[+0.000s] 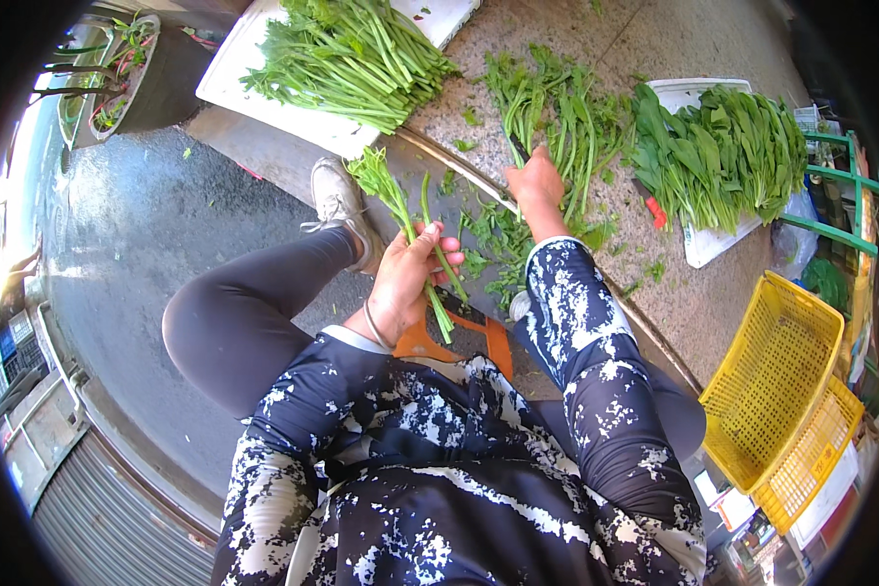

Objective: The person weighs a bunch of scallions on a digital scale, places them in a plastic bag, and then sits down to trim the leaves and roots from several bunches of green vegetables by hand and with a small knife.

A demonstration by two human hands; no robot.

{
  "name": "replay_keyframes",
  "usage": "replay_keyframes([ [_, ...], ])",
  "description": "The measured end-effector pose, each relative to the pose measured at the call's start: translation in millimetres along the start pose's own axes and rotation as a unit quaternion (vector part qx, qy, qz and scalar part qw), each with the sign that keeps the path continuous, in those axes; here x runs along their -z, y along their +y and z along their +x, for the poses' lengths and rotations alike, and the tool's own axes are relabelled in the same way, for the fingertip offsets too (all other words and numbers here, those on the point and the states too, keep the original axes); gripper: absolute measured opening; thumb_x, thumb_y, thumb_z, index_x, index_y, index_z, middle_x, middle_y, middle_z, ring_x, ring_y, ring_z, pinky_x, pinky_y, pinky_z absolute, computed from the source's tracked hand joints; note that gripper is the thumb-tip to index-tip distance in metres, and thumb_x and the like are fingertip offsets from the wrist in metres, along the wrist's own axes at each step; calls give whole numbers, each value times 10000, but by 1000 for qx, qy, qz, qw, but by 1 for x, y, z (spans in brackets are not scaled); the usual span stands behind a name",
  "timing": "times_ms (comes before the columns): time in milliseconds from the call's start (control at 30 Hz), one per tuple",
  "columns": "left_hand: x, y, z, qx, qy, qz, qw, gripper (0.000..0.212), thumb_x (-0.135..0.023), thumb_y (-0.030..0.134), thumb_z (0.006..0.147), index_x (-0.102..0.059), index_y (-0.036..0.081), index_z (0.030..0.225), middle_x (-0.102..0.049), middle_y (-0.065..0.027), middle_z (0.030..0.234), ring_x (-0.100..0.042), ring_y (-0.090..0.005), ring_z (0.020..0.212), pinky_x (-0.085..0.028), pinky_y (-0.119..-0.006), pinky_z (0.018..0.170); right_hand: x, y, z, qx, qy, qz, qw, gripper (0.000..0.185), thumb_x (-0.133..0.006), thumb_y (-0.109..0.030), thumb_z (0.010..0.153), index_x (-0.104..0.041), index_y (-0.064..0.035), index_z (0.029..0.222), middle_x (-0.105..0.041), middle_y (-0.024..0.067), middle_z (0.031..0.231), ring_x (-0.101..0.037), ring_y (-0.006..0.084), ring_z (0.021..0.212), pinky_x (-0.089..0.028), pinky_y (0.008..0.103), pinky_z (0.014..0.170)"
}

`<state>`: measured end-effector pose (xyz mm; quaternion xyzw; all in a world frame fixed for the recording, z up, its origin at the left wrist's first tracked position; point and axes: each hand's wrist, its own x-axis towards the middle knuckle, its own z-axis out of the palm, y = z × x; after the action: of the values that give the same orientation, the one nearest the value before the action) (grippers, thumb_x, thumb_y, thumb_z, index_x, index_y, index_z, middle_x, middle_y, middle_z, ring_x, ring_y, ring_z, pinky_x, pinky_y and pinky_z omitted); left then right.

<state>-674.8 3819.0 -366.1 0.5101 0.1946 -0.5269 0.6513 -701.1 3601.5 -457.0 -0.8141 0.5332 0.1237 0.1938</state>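
My left hand point(410, 275) holds a few leafy green stalks point(403, 205) between thumb and fingers, above my lap. Farther forward and to the right, my right hand point(538, 187) is closed around a dark-handled tool, perhaps a knife, whose far part lies against loose green stalks point(575, 124) on the stone slab. Trimmed leaves point(502, 238) are scattered below that hand. A large heap of cut green stalks point(366, 66) rests on a white foam board point(242, 80) at the upper left. Broad-leaved greens point(718, 154) are piled on a white foam tray point(703, 249) to the right.
A red-handled tool point(655, 211) lies beside the right-hand pile. Yellow plastic baskets point(776, 381) stand at the right, near a green metal frame point(835, 227). A planter point(154, 88) is at the upper left. The raised slab edge point(644, 319) runs diagonally past my knees.
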Motion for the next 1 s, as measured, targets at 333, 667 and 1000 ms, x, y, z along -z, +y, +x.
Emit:
replay_keyframes([
  [333,-29,-6,25,-36,-54,-43,997,242,-542,174,851,-526,80,1073,-489,12,754,-484,-73,620,-475,-262,629,61,11,-69,95,36,442,891,230,-667,-126,672,-592,3,847,-591,43,693,-533,123,602,-433,257,559],
  [667,-85,-17,35,-80,-163,-97,978,289,-531,277,861,-532,112,1099,-570,-9,940,-531,-138,867,-444,-298,774,52,32,-124,202,71,420,882,346,-650,-230,747,-594,20,978,-542,99,777,-527,179,693,-420,283,622],
  [1000,-30,-32,62,31,-190,-130,973,181,-545,216,849,-557,51,922,-604,-58,880,-585,-176,790,-497,-325,709,21,29,-133,134,53,568,810,238,-622,-223,790,-615,-3,880,-603,53,713,-565,145,647,-445,259,563],
])
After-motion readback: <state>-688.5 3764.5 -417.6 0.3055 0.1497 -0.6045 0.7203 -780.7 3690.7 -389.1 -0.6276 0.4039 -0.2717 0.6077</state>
